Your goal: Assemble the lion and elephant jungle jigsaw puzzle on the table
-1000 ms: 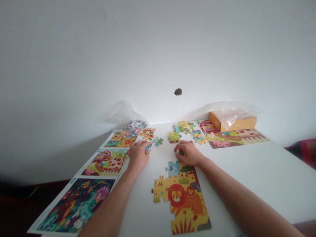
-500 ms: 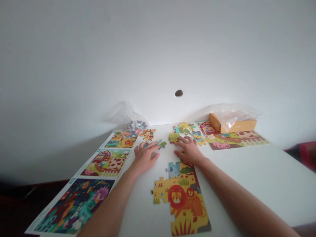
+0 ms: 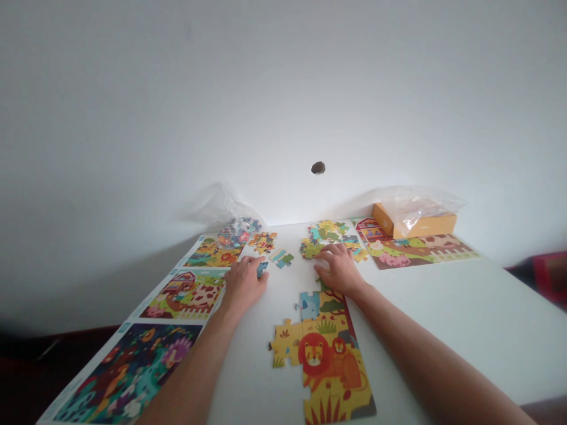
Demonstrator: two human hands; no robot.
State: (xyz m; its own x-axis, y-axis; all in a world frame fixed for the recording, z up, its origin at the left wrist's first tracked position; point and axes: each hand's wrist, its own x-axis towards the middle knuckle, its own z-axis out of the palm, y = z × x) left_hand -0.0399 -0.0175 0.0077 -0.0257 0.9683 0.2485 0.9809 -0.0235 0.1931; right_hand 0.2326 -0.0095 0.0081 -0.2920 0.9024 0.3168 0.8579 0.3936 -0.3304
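My left hand (image 3: 245, 283) is by the picture sheet, fingers curled round a blue puzzle piece (image 3: 262, 270) that shows between index finger and thumb. Just right of it lies a loose green and pale puzzle piece (image 3: 282, 258). My right hand (image 3: 340, 270) rests palm down with fingers apart, its tips at a yellow-green piece (image 3: 310, 248) on the edge of a pile of loose pieces (image 3: 328, 230). Below that hand lies a partly joined lion puzzle (image 3: 325, 354); its upper end is partly hidden under the hand.
A sheet with several printed pictures (image 3: 177, 295) runs along the left. A clear plastic bag (image 3: 228, 206) with pieces and a small orange heap (image 3: 263, 242) sit at the back. An orange box (image 3: 425, 225) under plastic stands on a farm puzzle (image 3: 416, 251) at right.
My left hand has moved left and its fingers have curled round the blue piece, uncovering the loose green and pale piece. My right hand has hardly moved.
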